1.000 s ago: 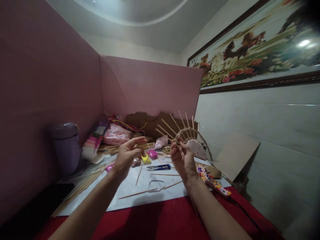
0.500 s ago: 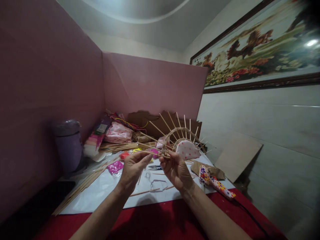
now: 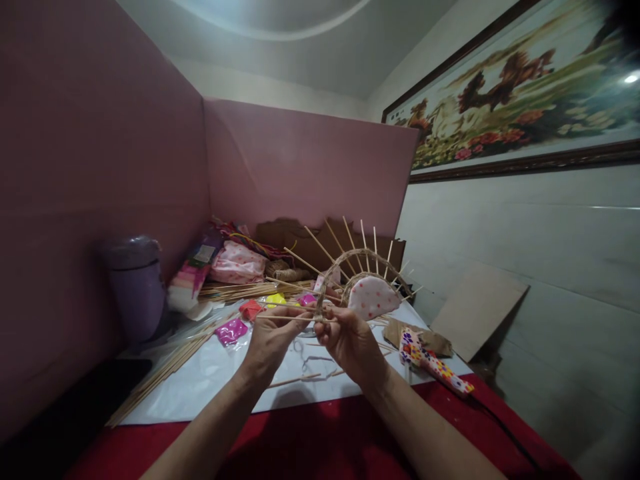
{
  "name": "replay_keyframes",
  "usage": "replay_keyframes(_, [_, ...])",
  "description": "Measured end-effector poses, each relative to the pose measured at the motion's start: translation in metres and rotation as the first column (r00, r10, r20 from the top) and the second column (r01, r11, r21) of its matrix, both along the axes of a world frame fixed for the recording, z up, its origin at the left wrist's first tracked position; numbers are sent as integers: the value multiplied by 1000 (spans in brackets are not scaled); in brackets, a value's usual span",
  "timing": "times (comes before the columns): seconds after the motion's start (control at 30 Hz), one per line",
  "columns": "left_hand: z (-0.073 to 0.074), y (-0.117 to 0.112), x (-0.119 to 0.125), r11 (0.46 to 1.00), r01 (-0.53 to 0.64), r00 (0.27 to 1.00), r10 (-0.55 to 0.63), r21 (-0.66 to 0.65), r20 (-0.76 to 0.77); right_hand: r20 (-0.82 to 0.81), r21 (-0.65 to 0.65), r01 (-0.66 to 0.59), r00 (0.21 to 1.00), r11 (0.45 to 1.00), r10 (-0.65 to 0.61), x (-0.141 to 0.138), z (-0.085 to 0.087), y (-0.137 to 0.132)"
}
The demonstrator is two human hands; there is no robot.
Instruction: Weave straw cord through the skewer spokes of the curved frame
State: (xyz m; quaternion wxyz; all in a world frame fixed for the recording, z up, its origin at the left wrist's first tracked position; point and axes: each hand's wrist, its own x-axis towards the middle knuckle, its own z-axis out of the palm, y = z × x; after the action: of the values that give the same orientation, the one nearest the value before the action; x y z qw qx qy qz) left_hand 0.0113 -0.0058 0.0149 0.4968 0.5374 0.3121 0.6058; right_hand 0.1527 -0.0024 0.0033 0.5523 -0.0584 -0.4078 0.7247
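Note:
A half-round craft frame of thin wooden sticks fans out in front of me, with a braided twine arc [image 3: 356, 253] across the sticks. At its centre sits a padded half circle of white cloth with red dots [image 3: 374, 298]. My right hand [image 3: 356, 343] is closed on the frame's lower corner, below the twine. My left hand [image 3: 274, 339] pinches the lowest wooden stick [image 3: 285, 318] just left of the arc's end, its fingertips close to the twine. Whether loose twine lies between the left fingers cannot be made out.
A flowered glue gun [image 3: 435, 363] with a black cord lies right, beside crumpled brown paper [image 3: 425, 339]. Loose sticks [image 3: 175, 360] lie left, near pink [image 3: 231, 331], red and yellow packets. Behind are a twine roll [image 3: 287, 273], dotted cloth and cardboard. A purple bin [image 3: 137, 293] stands left.
The frame has turned a little anticlockwise and shifted slightly left. My left hand has moved right along the lowest stick, closer to the twine and my right hand.

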Motion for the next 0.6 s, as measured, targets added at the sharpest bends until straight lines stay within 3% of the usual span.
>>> replay_keyframes(0.27, [1,1,-2,998,-15,996,20,63,-90,-21,-2,62,998,998,-62,0,3,-1])
replay_keyframes(0.6, [1,2,-5,975,-124,969,159,184,-191,-48,-101,53,997,994,-58,5,1,1])
